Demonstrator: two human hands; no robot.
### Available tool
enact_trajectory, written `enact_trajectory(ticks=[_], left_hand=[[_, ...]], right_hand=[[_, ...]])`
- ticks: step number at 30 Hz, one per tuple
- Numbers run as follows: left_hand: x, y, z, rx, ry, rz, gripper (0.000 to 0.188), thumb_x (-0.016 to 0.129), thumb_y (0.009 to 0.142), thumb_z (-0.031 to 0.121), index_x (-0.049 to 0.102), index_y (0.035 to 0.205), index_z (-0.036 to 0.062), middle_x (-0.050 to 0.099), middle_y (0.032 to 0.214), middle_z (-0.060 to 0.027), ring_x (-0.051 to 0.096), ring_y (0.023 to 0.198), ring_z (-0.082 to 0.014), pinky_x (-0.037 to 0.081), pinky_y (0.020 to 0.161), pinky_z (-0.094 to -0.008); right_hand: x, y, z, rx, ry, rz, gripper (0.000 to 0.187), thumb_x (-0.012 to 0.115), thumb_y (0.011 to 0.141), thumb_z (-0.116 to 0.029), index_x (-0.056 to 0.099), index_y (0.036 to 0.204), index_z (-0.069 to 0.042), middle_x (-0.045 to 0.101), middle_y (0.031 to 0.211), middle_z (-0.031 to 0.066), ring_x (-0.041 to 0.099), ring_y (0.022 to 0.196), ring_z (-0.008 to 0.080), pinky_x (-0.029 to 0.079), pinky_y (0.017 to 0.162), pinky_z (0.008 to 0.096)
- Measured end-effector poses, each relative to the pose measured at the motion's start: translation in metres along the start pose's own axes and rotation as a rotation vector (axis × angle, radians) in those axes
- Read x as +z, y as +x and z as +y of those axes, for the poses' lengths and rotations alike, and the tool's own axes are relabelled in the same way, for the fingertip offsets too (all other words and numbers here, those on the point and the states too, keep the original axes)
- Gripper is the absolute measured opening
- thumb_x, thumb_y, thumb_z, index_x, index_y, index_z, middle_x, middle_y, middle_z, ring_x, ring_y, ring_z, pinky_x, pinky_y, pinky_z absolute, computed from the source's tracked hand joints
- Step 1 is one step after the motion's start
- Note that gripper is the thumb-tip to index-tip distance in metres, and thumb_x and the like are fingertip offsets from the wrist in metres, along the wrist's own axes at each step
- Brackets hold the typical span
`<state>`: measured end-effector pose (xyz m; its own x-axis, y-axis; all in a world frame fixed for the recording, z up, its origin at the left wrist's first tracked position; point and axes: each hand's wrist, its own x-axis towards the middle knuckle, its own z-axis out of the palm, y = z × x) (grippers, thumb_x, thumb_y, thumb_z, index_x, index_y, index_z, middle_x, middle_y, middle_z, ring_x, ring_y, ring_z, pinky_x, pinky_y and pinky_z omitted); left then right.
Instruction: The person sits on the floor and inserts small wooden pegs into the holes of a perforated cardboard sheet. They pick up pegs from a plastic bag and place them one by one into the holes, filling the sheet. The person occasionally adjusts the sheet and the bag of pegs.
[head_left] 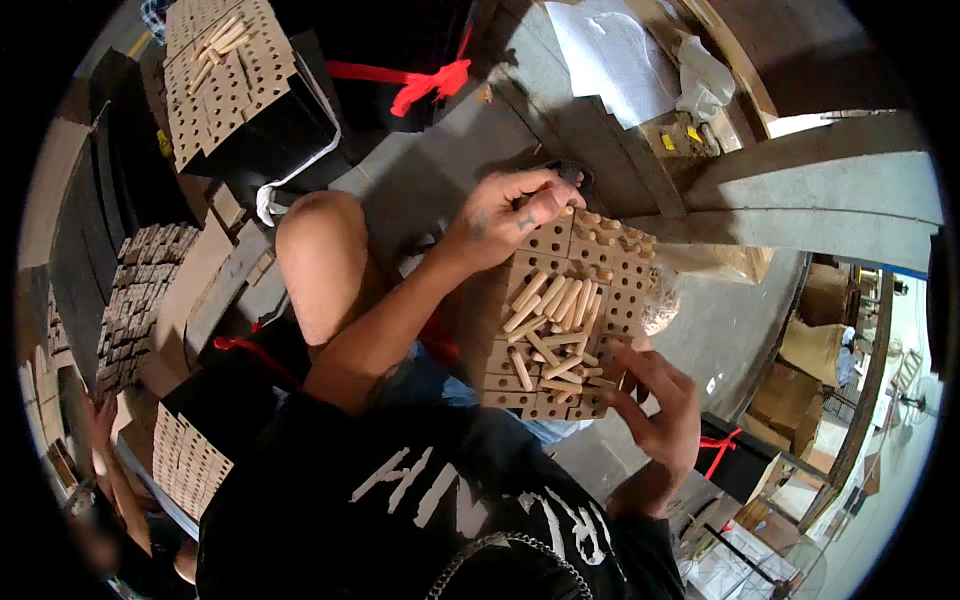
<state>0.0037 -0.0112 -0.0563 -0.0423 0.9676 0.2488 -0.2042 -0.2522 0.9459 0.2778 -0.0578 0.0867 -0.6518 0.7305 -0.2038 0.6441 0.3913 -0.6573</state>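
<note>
On my lap rests a stack of brown wooden blocks (pixel 627 290) whose top face is drilled with rows of round holes. Loose pale wooden dowels (pixel 560 305) lie in a pile across the middle of it. At the far edge, several dowels (pixel 607 238) stand upright in holes. My left hand (pixel 515 215) is closed at the far left corner, thumb and forefinger pinching a dowel (pixel 568 210) at a hole. By the near right corner, my right hand (pixel 655 400) has its fingertips bent round the end of a dowel (pixel 600 382) at the pile's edge.
Another drilled stack (pixel 230 90) with loose dowels stands far left, black-sided. More blocks (pixel 145 290) are piled at left, where another person's arm (pixel 115 460) reaches in. A clear bag (pixel 660 300) sits beyond my blocks. Papers (pixel 610 55) lie on a bench far right.
</note>
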Motion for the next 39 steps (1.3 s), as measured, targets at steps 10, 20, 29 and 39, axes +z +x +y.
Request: enact_trajectory(ticks=[10,20,29,39], left_hand=[[-0.003,0.001,-0.005,-0.02,-0.01,-0.021,0.037,0.052,0.103,0.028,0.064,0.103,-0.0059,0.071,0.109,-0.014,0.064,0.102,-0.0175,0.049,0.094,-0.0332],[0.001,0.001,-0.008,0.045,-0.097,0.035,0.036,0.057,0.102,0.03,0.066,0.099,-0.0044,0.066,0.09,-0.0062,0.058,0.087,-0.0123,0.049,0.084,-0.0287],[-0.002,-0.001,-0.004,-0.014,-0.017,0.024,0.039,0.053,0.105,0.032,0.068,0.103,-0.0038,0.071,0.102,-0.008,0.062,0.096,-0.0124,0.049,0.088,-0.0292],[0.004,-0.008,-0.003,-0.161,-0.121,0.137,0.055,0.042,0.108,0.043,0.072,0.103,-0.0025,0.071,0.095,-0.0065,0.062,0.09,-0.0122,0.049,0.086,-0.028]], right_hand=[[0.021,-0.008,-0.005,-0.035,-0.133,0.079,0.036,0.074,0.082,-0.003,0.058,0.114,-0.005,0.067,0.095,0.0138,0.069,0.081,0.0328,0.055,0.066,0.04],[0.008,0.0,-0.012,-0.112,-0.14,0.064,0.034,0.071,0.079,0.007,0.06,0.11,-0.002,0.066,0.081,0.0083,0.06,0.054,0.0189,0.047,0.052,0.0308],[0.009,0.056,-0.026,-0.079,0.256,0.471,0.018,0.071,0.086,0.003,0.07,0.104,-0.003,0.074,0.093,0.0131,0.073,0.084,0.0235,0.055,0.073,0.031],[0.021,0.134,-0.027,-0.38,-0.147,0.428,0.013,0.076,0.082,-0.001,0.071,0.094,-0.002,0.071,0.089,0.0112,0.066,0.079,0.0231,0.051,0.071,0.0317]])
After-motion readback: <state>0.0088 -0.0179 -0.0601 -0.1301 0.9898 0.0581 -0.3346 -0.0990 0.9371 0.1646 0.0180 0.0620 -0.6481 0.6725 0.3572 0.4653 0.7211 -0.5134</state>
